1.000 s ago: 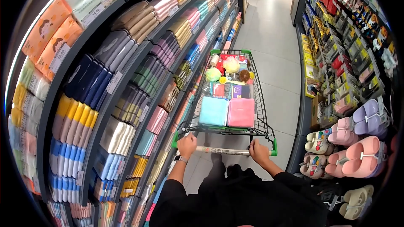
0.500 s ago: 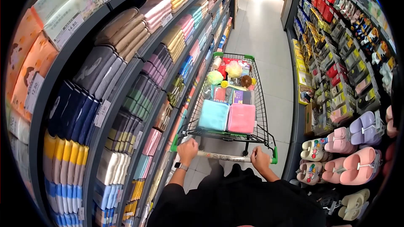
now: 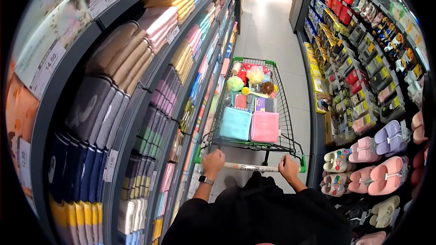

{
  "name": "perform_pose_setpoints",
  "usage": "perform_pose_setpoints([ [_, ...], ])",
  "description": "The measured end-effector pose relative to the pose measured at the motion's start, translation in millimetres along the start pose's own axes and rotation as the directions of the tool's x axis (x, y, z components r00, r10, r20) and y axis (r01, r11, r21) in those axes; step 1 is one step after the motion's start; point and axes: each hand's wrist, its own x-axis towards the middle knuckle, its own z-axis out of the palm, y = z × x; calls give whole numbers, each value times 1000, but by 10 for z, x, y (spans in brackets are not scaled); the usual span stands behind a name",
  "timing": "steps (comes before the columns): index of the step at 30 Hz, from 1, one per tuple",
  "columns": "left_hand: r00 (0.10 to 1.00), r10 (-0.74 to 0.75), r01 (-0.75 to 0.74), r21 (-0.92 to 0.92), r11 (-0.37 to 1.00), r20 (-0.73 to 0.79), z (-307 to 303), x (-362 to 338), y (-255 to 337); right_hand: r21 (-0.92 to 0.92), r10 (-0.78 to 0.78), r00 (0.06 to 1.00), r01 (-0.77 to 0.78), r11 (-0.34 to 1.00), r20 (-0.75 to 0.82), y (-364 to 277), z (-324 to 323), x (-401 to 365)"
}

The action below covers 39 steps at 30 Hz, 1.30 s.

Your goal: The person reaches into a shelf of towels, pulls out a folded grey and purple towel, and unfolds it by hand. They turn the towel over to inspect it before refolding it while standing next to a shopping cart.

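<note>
Clearly, both hands are curled closed around the handle of a shopping cart, the left hand near one green end and the right hand near the other, with a wide stretch of bar between them. The cart's wire basket lies just beyond the hands. At its near end, a light blue folded cloth sits on the left-hand side, right beside a pink folded cloth. Past them are flat packages, then a pale green puff, a cream puff and a brown puff. Shelves of folded towels run along the left of the aisle floor; hanging packets and pink slippers line the right
</note>
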Motion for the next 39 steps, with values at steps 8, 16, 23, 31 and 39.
perform_pose_setpoints([
  [8,999,41,-41,-40,998,12,201,452,125,-81,27,999,-25,996,18,164,27,487],
  [16,996,85,-84,-21,996,31,419,938,325,-72,-7,1000,5,997,-24,312,-47,1124],
  [23,997,65,-65,-16,998,46,668,1510,637,-34,-32,999,33,999,32,592,-99,1859],
  [31,999,37,-37,-2,999,40,1046,2255,1143,-39,-52,997,54,998,52,1036,-152,2930],
  [39,994,86,-86,-2,996,68,1423,2841,1603,-41,-96,995,97,994,35,1470,-252,3904],
])
